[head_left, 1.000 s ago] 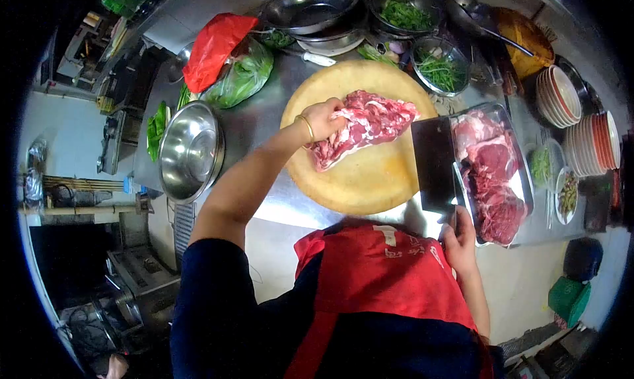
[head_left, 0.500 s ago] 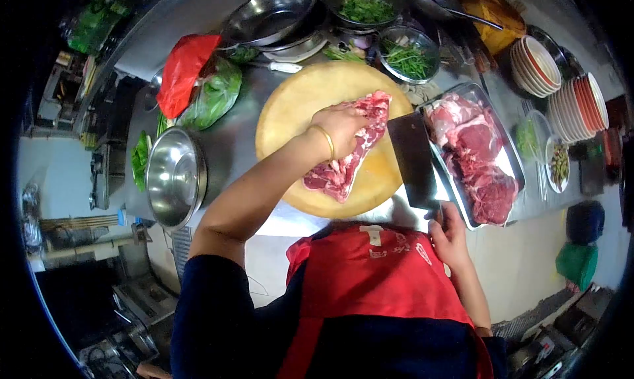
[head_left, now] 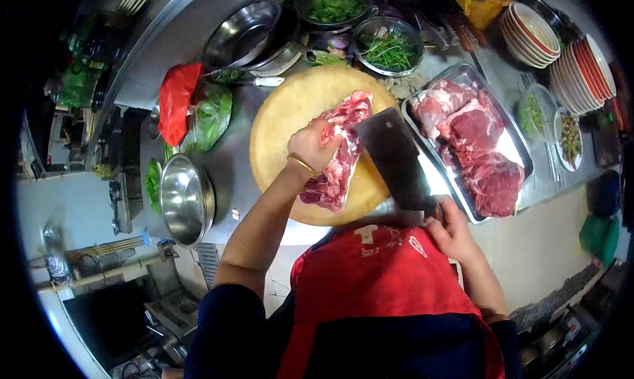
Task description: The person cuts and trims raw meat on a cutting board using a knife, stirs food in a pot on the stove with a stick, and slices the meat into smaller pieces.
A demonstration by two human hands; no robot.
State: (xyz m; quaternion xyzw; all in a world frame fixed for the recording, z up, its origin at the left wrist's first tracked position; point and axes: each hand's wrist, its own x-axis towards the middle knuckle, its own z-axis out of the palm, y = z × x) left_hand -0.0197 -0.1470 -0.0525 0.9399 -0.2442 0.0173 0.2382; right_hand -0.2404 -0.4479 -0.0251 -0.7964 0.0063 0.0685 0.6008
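While the left hand (head_left: 312, 148), fingers curled, grips the meat (head_left: 343, 175) on the board (head_left: 274, 121), the right hand (head_left: 454, 235) clasps the cleaver (head_left: 398, 162); a tray (head_left: 508, 146) and bowl (head_left: 187, 200) flank the board on the counter (head_left: 234, 184).

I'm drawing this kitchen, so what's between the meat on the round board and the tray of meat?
The cleaver in the right hand, plus bits of board and table, in the head view.

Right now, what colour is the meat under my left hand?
The meat is red with whitish, streaky patches; it shows best in the head view.
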